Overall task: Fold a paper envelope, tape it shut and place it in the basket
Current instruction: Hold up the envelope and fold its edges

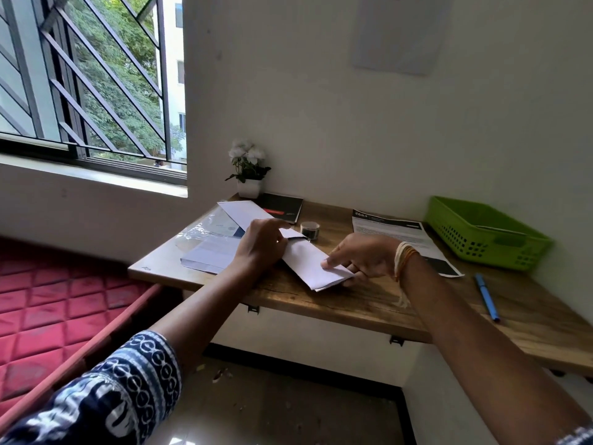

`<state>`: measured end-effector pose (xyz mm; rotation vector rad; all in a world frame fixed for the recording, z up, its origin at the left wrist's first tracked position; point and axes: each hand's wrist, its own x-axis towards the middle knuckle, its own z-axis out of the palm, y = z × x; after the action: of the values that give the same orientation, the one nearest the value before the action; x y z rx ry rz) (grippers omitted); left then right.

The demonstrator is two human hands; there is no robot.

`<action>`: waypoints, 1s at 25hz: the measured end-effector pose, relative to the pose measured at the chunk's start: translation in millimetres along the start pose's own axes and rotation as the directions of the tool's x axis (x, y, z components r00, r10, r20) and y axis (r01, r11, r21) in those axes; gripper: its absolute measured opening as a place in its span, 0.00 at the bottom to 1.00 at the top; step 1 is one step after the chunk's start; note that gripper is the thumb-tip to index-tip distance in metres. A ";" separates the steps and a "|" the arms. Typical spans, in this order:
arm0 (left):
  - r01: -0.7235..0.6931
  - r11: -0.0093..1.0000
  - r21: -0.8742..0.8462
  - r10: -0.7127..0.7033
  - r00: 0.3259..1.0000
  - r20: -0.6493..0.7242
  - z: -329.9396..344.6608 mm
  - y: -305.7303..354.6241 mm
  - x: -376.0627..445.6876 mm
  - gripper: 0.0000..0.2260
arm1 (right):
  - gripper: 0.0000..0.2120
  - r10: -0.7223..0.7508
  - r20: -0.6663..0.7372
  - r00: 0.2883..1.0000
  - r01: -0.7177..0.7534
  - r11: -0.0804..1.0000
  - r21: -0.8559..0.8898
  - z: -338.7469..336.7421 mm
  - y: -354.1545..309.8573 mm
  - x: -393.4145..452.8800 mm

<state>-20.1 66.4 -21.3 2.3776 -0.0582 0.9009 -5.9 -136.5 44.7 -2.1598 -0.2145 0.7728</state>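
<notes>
I see a white folded paper envelope (306, 258) lying slantwise on the wooden bench (353, 303), near its front edge, at the centre of my view. The left hand (261, 244) rests on the envelope's upper end at ten o'clock, its fingers curled down over the paper. The right hand (362, 256) grips the lower end at four o'clock, with the thumb on top and the other fingers under the corner. That wrist wears pale and orange threads (405, 255).

Just beyond the envelope, at twelve o'clock, stands a small tape roll (310, 230). At nine o'clock lie loose papers and a clear plastic sleeve (208, 234). At eleven o'clock a black notebook (284, 207) sits by a white potted plant (248, 170). At two o'clock lies a printed sheet (398, 232), and farther out a green basket (484, 234) holding a slip of paper. A blue pen (487, 297) lies at four o'clock.
</notes>
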 end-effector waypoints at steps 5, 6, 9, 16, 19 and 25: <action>-0.045 0.999 -0.020 0.045 0.999 0.023 0.6 1.1 -0.4 0.13 | 0.13 -0.065 -0.142 0.988 0.086 0.986 0.146 2.0 1.1 -2.8; -0.061 0.998 -0.027 0.062 0.998 0.023 0.6 1.6 -1.0 0.12 | 0.11 -0.082 -0.177 0.981 0.109 0.983 0.146 5.3 0.3 0.9; -0.109 0.993 -0.052 0.111 0.993 0.039 -0.1 2.2 -2.8 0.09 | 0.05 -0.111 -0.252 0.961 0.155 0.974 0.163 19.7 -1.7 13.0; -0.061 0.997 -0.046 0.063 0.997 0.036 0.3 -1.2 -0.3 0.09 | 0.13 -0.268 -0.202 0.942 0.315 0.914 0.255 23.7 10.7 21.0; -0.052 0.997 -0.057 0.054 0.998 0.031 0.3 -2.0 0.3 0.09 | 0.12 -0.377 -0.177 0.909 0.404 0.902 0.155 16.0 16.7 17.3; -0.114 0.986 -0.119 0.118 0.993 0.023 -3.9 1.3 -3.3 0.09 | 0.09 -0.516 -0.372 0.772 0.522 0.848 -0.092 26.4 15.6 30.5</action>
<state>-25.3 66.9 -20.3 2.2972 -0.2567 0.8905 1.2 -117.6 6.3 -2.0370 -0.5685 0.0237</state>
